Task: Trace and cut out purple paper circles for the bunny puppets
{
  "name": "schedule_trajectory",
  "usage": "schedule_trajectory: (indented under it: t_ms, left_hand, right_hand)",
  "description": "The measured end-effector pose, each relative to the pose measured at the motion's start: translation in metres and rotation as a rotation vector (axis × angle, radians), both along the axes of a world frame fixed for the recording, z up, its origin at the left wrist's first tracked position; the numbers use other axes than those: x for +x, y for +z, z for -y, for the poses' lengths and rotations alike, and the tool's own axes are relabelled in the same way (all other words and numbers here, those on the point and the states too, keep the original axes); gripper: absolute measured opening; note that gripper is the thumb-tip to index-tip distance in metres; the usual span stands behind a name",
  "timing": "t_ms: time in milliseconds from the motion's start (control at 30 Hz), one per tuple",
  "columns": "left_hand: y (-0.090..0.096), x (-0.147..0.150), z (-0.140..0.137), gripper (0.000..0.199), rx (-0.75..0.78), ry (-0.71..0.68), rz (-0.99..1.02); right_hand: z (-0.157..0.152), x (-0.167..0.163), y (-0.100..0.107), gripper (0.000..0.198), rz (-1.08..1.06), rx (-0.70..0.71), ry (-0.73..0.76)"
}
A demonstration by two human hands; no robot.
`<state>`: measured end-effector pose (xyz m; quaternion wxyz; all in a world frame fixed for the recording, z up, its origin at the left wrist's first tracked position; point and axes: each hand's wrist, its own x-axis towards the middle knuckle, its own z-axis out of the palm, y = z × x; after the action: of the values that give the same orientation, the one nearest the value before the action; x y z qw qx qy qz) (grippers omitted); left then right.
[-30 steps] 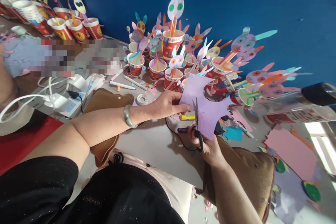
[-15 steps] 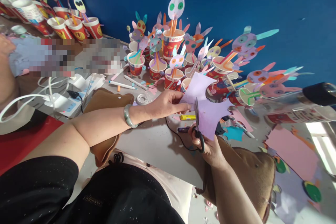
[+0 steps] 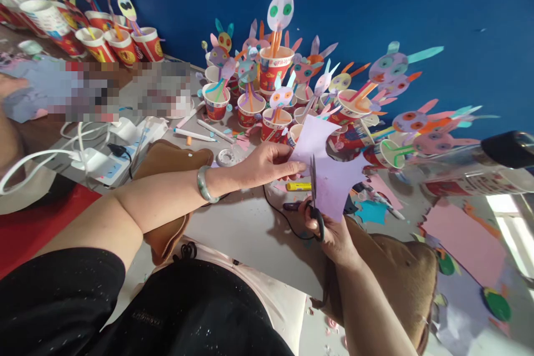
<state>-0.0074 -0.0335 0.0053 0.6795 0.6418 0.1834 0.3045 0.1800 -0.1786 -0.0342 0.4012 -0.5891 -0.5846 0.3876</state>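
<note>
A sheet of purple paper (image 3: 331, 178) with curved bites cut from its edges is held up above the table. My left hand (image 3: 271, 164) pinches its left edge between thumb and fingers. In my right hand (image 3: 327, 231) is a pair of scissors (image 3: 314, 186) with black handles, blades pointing upward against the paper's left part, close to my left thumb. Beneath the paper lie a yellow marker (image 3: 298, 186) and a dark purple pen (image 3: 292, 206) on the grey table (image 3: 246, 233).
Paper cups with rabbit-faced cutouts (image 3: 280, 11) crowd the blue wall. A power strip (image 3: 133, 150) with white cables sits left. A clear bottle (image 3: 471, 172), pink paper (image 3: 465, 239) and a blue scrap (image 3: 372, 212) are to the right. Another person's hand (image 3: 10, 84) shows far left.
My left thumb has shifted slightly and the purple paper has turned a little. My right hand and the scissors stay almost in place. The other person's hand has moved at far left.
</note>
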Motion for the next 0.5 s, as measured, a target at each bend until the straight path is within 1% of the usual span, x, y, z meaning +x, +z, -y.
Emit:
schedule_trajectory:
  t_ms: [100,200,333,500]
  left_hand:
    - [0.0013,0.0002,0.0003,0.046,-0.021,0.001,0.021]
    - [0.0028,0.0003,0.0011,0.051,-0.028,0.021,0.028]
    - [0.0016,0.0006,0.0012,0.054,-0.011,0.019,0.015]
    - [-0.0059,0.002,-0.0013,0.052,0.045,0.023,-0.014]
  right_hand:
    - [-0.0002,-0.0001,-0.0021,0.058,-0.002,-0.018,0.035]
    - [-0.0006,0.0005,-0.0055,0.056,0.003,-0.016,0.03]
    - [-0.0018,-0.0012,-0.0056,0.055,-0.002,-0.024,0.053]
    - [-0.0025,-0.0043,-0.0036,0.056,-0.041,-0.052,0.1]
